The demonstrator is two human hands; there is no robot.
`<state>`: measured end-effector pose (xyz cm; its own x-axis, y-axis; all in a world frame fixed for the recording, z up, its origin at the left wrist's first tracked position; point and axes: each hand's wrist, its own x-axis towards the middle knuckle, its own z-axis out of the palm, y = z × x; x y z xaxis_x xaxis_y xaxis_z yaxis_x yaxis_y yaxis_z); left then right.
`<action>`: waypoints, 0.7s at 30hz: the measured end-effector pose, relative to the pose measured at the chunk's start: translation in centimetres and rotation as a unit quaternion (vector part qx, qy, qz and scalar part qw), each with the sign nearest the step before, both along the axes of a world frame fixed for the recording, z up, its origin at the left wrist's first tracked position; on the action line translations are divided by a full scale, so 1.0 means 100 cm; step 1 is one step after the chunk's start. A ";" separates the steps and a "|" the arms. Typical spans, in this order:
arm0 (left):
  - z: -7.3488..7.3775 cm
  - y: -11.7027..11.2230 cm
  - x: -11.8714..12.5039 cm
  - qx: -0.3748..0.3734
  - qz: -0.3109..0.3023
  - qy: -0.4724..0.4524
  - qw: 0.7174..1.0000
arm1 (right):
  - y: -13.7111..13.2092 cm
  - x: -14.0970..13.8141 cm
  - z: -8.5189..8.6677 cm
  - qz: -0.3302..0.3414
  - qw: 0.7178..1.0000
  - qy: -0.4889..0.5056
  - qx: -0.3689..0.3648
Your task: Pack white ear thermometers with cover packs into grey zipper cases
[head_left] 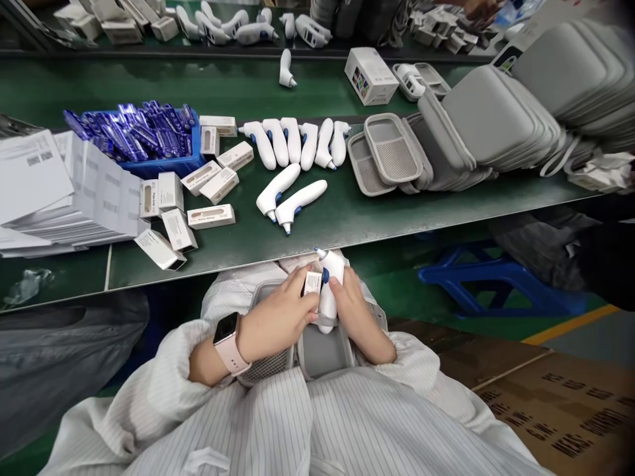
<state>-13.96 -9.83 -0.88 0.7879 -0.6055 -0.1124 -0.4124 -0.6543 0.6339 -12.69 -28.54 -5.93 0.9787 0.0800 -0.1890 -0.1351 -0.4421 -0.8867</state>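
Observation:
An open grey zip case [325,356] rests on my lap, with a mesh pocket on its left side. My left hand [275,320], with a watch at the wrist, is closed around a small white probe cover box [313,282]. Beside that box, my right hand [358,314] grips a white ear thermometer [331,264], thumb on its body and blue tip pointing up and left. The thermometer's lower end is over the case. Both hands nearly touch, and the right fingers are partly hidden behind the thermometer.
On the green bench lie several more thermometers [292,142], probe cover boxes [211,216], a blue tray [197,149] of batteries, white paper leaflets [106,192] and stacked grey cases [501,119]. A blue stool [501,281] and a cardboard box [560,403] stand at right.

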 end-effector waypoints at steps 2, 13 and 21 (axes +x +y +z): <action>-0.001 0.004 0.002 -0.004 -0.004 -0.004 1.000 | 0.002 0.004 -0.003 0.009 0.999 -0.030 0.015; 0.007 0.003 0.025 -0.023 -0.066 0.060 0.996 | 0.006 0.012 -0.002 -0.026 0.964 0.019 0.263; 0.007 -0.010 0.022 -0.085 0.070 0.214 0.970 | 0.004 0.011 0.000 -0.089 0.977 0.047 0.188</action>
<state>-11.72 -10.87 -0.22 0.7672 -0.5339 -0.3555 -0.0010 -0.5552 0.8317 -11.61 -28.16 -5.92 0.9632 -0.0085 -0.2687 -0.2687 -0.0503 -0.9619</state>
